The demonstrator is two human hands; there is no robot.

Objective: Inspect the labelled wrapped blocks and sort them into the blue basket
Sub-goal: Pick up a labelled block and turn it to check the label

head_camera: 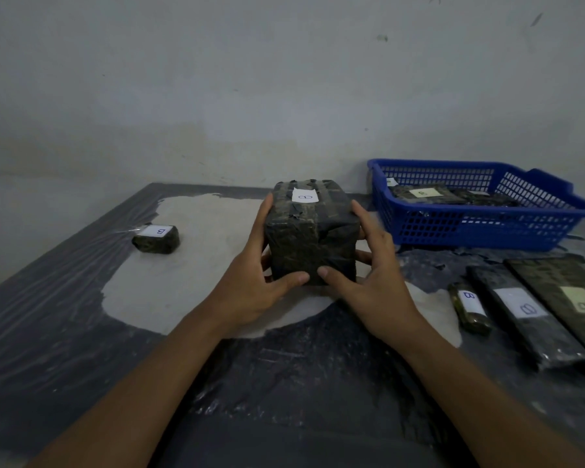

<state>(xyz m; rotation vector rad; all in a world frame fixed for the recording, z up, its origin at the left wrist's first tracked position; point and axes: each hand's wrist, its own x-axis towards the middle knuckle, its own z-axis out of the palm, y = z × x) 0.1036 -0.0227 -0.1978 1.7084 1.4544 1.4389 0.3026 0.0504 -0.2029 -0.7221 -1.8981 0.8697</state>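
Note:
A large dark wrapped cube block (309, 228) with a white label on top stands at the table's middle. My left hand (257, 275) grips its left side, thumb on the front face. My right hand (368, 275) grips its right side, thumb also on the front. The blue basket (470, 228) sits at the back right and holds several flat wrapped blocks (422, 194) with labels. A small block labelled B (156, 238) lies at the left.
At the right front lie a small labelled block (470, 307) and two long flat labelled blocks (527, 315) (568, 292). The table (64, 315) is covered in dark plastic sheeting with a pale bare patch. A wall stands right behind the table.

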